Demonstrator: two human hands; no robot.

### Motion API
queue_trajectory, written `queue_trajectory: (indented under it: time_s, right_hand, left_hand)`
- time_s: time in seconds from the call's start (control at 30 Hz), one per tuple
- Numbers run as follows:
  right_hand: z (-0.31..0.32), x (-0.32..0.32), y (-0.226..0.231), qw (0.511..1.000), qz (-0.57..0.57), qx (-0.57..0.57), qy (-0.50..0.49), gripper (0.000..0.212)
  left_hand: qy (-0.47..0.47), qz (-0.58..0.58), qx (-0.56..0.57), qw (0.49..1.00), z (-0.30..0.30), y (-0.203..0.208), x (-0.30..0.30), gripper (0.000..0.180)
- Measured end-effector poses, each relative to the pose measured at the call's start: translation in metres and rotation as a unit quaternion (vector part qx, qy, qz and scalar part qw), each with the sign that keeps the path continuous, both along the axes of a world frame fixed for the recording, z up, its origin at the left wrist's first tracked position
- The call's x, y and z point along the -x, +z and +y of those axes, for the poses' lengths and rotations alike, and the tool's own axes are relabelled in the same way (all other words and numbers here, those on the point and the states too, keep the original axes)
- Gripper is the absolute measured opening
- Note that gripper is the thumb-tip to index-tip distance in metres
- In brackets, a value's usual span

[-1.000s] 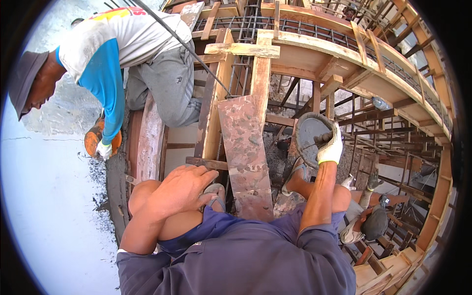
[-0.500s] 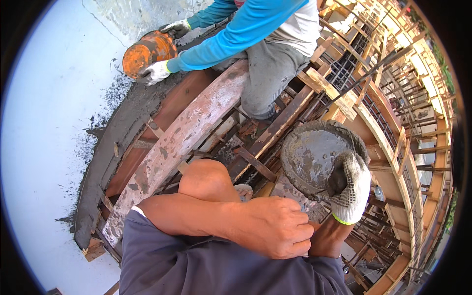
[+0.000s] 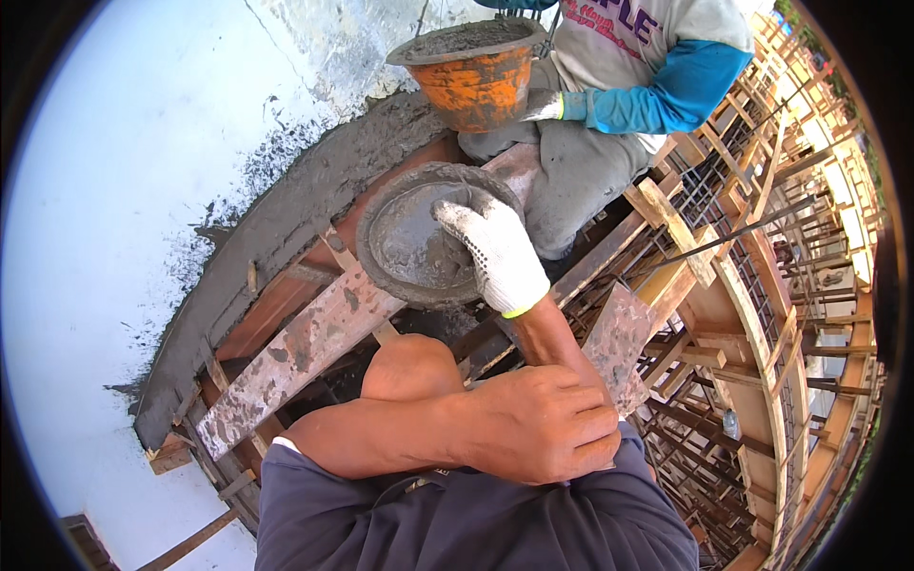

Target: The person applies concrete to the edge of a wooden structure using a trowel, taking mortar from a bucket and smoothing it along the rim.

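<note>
My right hand (image 3: 491, 249), in a white dotted work glove, grips the rim of a round bucket (image 3: 369, 249) caked in grey mortar. Wet mortar (image 3: 414, 233) coats its inside, and its open mouth faces me. The bucket is held out in front of my bent knee. My bare left hand (image 3: 547, 426) is closed in a fist across my right forearm; whatever it may hold is hidden, with only a small pale edge under the fingers. Beyond the bucket, a co-worker's gloved hand (image 3: 544, 104) supports an orange, mortar-smeared bucket (image 3: 471, 88) upright.
A curved band of wet mortar (image 3: 276, 205) runs along the white wall (image 3: 105, 209). Beside it lies a mortar-spotted plank (image 3: 295, 352). Timber formwork (image 3: 728, 333) and rebar fill the right side, with gaps between the boards. The co-worker (image 3: 595, 181) sits ahead.
My right hand has swung the mortar-caked bucket leftward and up toward the co-worker. The co-worker's orange bucket has moved right and gone from tipped to upright. My left fist stays nearly in place.
</note>
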State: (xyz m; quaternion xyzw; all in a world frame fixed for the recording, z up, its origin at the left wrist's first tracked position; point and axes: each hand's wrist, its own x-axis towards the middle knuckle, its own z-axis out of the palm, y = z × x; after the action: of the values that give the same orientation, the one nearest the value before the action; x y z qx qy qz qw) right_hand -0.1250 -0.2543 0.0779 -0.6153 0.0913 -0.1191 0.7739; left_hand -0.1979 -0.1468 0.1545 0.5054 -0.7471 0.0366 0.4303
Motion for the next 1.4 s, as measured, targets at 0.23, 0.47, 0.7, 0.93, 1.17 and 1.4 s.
queue_trajectory:
  time_s: [0.23,0.47,0.7,0.93,1.17,1.4]
  right_hand:
    - [-0.007,-0.020,-0.020,0.951,-0.059,0.301,-0.033,0.043]
    - [-0.017,0.137,-0.010,0.850,-0.036,0.255,-0.459,0.039]
    - [-0.142,0.220,0.027,0.943,0.054,0.104,-0.312,0.049]
    - [-0.099,0.287,-0.012,0.913,0.026,0.055,-0.405,0.034]
    - [-0.090,0.380,-0.042,0.868,-0.015,-0.222,-0.444,0.033]
    - [-0.075,0.378,-0.082,0.840,0.112,-0.001,-0.530,0.030]
  left_hand:
    - [-0.019,-0.042,-0.161,0.986,-0.001,0.004,-0.008,0.026]
    - [-0.054,-0.090,-0.196,0.975,0.008,0.013,0.021,0.028]
    - [-0.123,-0.145,-0.245,0.951,-0.008,0.010,0.065,0.029]
    - [0.004,-0.107,-0.299,0.948,-0.005,0.018,0.054,0.029]
    - [0.255,0.166,-0.001,0.952,0.011,0.022,-0.028,0.028]
    - [0.750,0.222,0.089,0.617,0.216,-0.127,-0.183,0.032]
